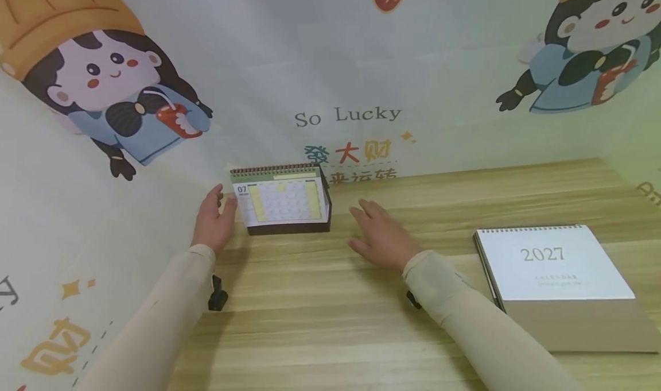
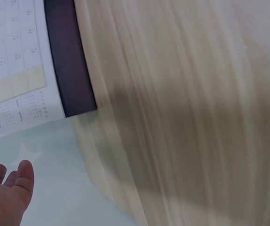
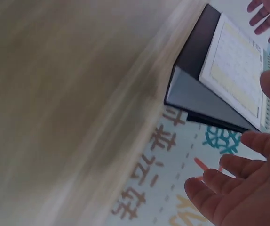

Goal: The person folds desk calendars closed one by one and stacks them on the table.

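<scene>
A small spiral-bound desk calendar [image 1: 285, 201], showing page 07, stands upright like a tent at the back of the table. Just left of it is my left hand [image 1: 213, 219], fingers extended beside its left edge. My right hand [image 1: 384, 236] is held to the right of the calendar, with a gap between them and its fingers spread. In the left wrist view the left fingers [image 2: 26, 176] appear below the calendar's corner. The right wrist view shows the right palm [image 3: 257, 188] facing the calendar's dark side, fingers apart. Neither hand holds anything.
A larger desk calendar [image 1: 555, 264] marked 2027 lies on the right side of the wooden table [image 1: 310, 310]. A printed backdrop [image 1: 268, 64] with cartoon figures and lettering rises behind the table and along its left side.
</scene>
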`<state>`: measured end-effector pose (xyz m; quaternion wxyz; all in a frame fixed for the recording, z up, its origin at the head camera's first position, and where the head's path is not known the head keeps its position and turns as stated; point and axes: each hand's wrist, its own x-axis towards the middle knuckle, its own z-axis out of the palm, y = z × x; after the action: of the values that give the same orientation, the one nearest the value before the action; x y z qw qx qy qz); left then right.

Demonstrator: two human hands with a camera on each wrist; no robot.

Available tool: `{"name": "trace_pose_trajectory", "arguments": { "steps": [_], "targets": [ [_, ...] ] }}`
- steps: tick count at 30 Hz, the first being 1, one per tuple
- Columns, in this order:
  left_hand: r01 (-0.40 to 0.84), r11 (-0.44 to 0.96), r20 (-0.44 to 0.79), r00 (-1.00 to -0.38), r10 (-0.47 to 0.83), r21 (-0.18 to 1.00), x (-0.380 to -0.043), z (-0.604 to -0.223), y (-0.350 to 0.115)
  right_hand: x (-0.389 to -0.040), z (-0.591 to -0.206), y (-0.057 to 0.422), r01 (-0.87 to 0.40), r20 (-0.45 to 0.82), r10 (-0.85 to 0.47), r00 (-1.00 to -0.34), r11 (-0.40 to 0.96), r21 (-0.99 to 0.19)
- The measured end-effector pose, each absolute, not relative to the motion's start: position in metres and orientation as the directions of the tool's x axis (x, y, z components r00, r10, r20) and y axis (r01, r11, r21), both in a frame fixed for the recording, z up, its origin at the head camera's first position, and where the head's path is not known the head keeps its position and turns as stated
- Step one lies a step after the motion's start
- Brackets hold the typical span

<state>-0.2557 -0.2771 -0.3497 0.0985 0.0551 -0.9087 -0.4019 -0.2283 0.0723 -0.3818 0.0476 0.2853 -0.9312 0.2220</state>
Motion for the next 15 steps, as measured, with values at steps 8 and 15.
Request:
{"name": "trace_pose_trajectory", "arguments": {
  "steps": [8,15],
  "targets": [
    [-0.117,0.519,0.027,-0.965,-0.262,0.847,-0.269,-0.345,-0.262,-0.239,-0.382,0.058,-0.476,0.212,-0.434,-0.876,0.699,-0.534],
    [-0.157,0.488,0.005,-0.949,-0.315,0.859,-0.285,-0.354,-0.258,-0.262,-0.373,0.027,-0.373,0.180,-0.349,-0.920,0.633,-0.679]
  ]
}}
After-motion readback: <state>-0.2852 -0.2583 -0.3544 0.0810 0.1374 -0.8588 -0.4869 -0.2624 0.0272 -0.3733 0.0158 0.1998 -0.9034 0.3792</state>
